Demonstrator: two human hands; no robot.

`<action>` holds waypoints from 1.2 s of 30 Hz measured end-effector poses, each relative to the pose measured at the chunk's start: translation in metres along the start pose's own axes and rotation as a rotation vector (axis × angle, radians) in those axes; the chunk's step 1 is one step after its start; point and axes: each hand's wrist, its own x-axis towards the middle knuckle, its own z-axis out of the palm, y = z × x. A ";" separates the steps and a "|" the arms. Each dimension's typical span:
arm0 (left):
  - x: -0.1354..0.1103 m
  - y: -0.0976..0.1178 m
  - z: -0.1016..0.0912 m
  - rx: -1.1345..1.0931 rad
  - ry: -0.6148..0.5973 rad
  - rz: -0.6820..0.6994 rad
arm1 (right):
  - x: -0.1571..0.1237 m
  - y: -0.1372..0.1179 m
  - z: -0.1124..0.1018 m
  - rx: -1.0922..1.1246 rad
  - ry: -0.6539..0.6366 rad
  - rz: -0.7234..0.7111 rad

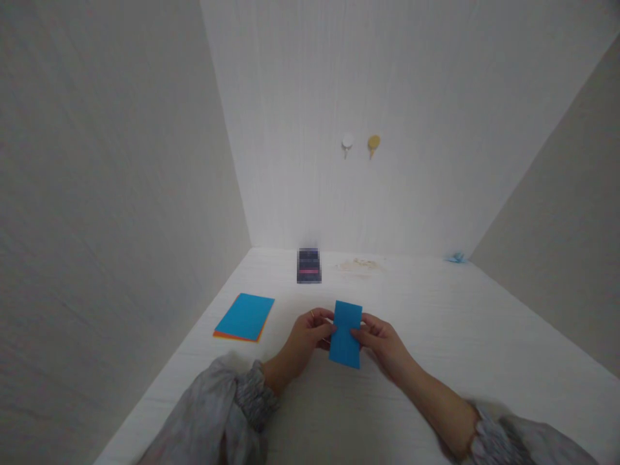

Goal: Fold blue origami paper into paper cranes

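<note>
A narrow rectangle of blue paper (345, 342) is held up in front of me, slightly tilted, above the white table. My left hand (312, 329) pinches its left edge, thumb in front and fingers behind; a ring shows on one finger. On the opposite edge, my right hand (380, 336) grips the paper the same way, its thumb resting on the front face. Whether the paper is folded I cannot tell. To the left of my left hand lies a small stack of coloured paper (246, 316), blue on top with orange and yellow edges showing beneath.
A dark, pixelated box-like object (309, 266) stands near the back wall. Light brown marks (361, 265) are on the table beside it. A small crumpled blue thing (456, 258) lies in the back right corner. One white hook (347, 143) and one yellow hook (373, 144) are on the wall.
</note>
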 end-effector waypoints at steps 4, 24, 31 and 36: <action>-0.001 0.000 0.000 0.002 -0.033 -0.008 | -0.001 0.000 0.000 -0.012 0.027 -0.012; -0.005 0.005 0.001 -0.051 -0.171 -0.106 | -0.005 -0.009 -0.006 -0.379 0.149 -0.279; -0.002 0.003 0.000 -0.005 -0.062 -0.094 | -0.004 -0.009 -0.008 -0.531 0.073 -0.339; 0.000 0.000 0.000 -0.007 -0.021 -0.085 | -0.004 -0.011 -0.006 -0.538 0.059 -0.329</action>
